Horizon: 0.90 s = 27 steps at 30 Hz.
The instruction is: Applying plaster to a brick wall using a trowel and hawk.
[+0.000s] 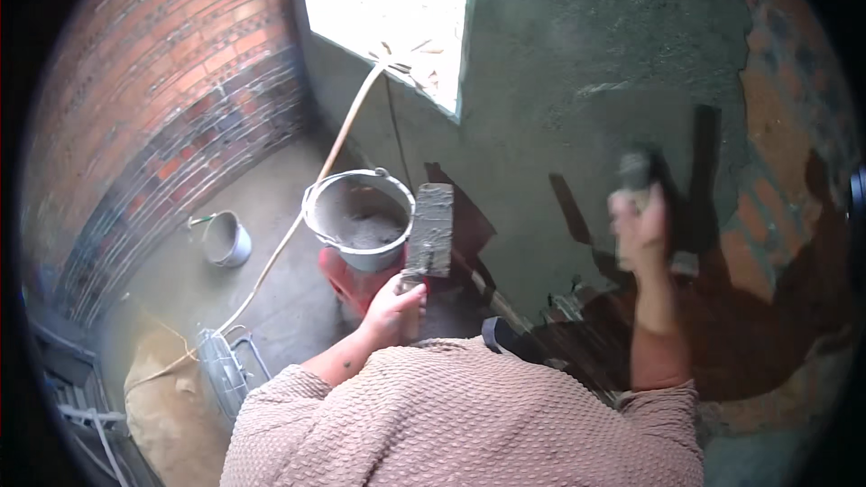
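Observation:
My left hand (392,314) is closed round the handle of a rectangular trowel (432,227), whose blade points upward and is coated in grey mortar. Just left of the blade stands a bucket (364,260) partly filled with grey mortar (368,232). My right hand (642,224), blurred, is raised at the plastered wall (532,63). Its fingers grip a handled plastering tool with a dark end (637,169). Blur and the similar grey of the wall hide the tool's exact shape.
The bucket rests on a red support (354,287). A smaller bucket (226,242), a hose (338,140), a grey metal-framed object (225,365) and a tan sack (171,406) are at left. Bare brick (767,225) borders the plaster at right. A bright opening (388,9) lies ahead.

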{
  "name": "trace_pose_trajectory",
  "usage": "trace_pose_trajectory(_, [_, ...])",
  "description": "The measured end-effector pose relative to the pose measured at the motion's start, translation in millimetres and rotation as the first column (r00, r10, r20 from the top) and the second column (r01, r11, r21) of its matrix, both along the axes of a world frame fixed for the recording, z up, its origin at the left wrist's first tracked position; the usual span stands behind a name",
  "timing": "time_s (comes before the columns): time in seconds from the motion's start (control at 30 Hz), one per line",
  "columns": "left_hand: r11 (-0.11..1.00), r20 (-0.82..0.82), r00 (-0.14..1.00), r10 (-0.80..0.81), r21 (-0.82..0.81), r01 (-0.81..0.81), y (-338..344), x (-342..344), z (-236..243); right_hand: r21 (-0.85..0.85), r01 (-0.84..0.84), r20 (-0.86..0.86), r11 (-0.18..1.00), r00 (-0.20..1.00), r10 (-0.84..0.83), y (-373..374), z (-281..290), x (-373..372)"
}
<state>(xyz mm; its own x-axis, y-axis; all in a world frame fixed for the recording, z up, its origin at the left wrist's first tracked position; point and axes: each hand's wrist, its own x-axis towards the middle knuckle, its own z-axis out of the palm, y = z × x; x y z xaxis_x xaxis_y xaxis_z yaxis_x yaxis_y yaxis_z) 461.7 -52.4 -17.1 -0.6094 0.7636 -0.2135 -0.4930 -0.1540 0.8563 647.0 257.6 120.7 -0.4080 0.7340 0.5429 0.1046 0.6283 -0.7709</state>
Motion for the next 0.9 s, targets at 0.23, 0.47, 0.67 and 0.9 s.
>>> trace_pose_trajectory(0.23, [0.99, 0.205, 0.971, -0.121, 0.099, 0.103, 0.5, -12.6, 52.8, 0.547, -0.417, 0.366, 0.726, 0.899, 0.24, -61.5, -80.7, -105.9])
trace_pose_trajectory(0.47, [0.969, 0.39, 0.921, -0.017, 0.233, -0.081, -74.9, -104.7, 39.2, 0.228, -0.451, 0.429, 0.863, 0.842, 0.326, -144.2, -96.8, -222.8])
trace_pose_trajectory(0.67, [0.947, 0.42, 0.901, 0.105, 0.233, -0.219, -105.3, -219.6, 59.0, -0.021, -0.531, 0.48, 0.847, 0.738, 0.474, -219.0, -111.6, -379.7])
trace_pose_trajectory(0.9, [0.92, 0.516, 0.846, -0.133, 0.382, -0.089, -221.6, -380.8, -63.3, -0.746, -0.563, -0.106, 0.355, 0.628, 0.771, -387.7, -186.5, -510.0])
